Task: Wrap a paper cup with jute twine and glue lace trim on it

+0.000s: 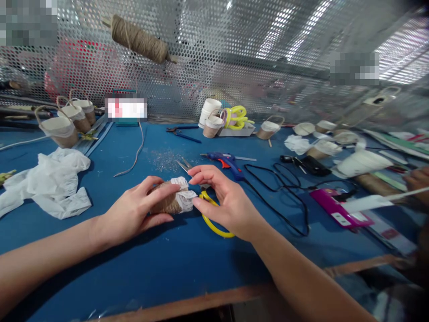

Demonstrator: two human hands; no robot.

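**Holding a cup (172, 205), reaching to its lace (186, 204)**

Grasping the cup on its side in the left hand (132, 210), low at the front-middle of the table (174, 259). Reaching over the scissors (213, 227) with the right hand (231, 203), near the glue gun (231, 164), with thumb and fingertips parted at the lace. Cannot tell whether gripping it.

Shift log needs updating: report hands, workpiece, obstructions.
Left hand holding twine-wrapped piece. Right hand open at its white lace. Yellow-handled scissors close by.
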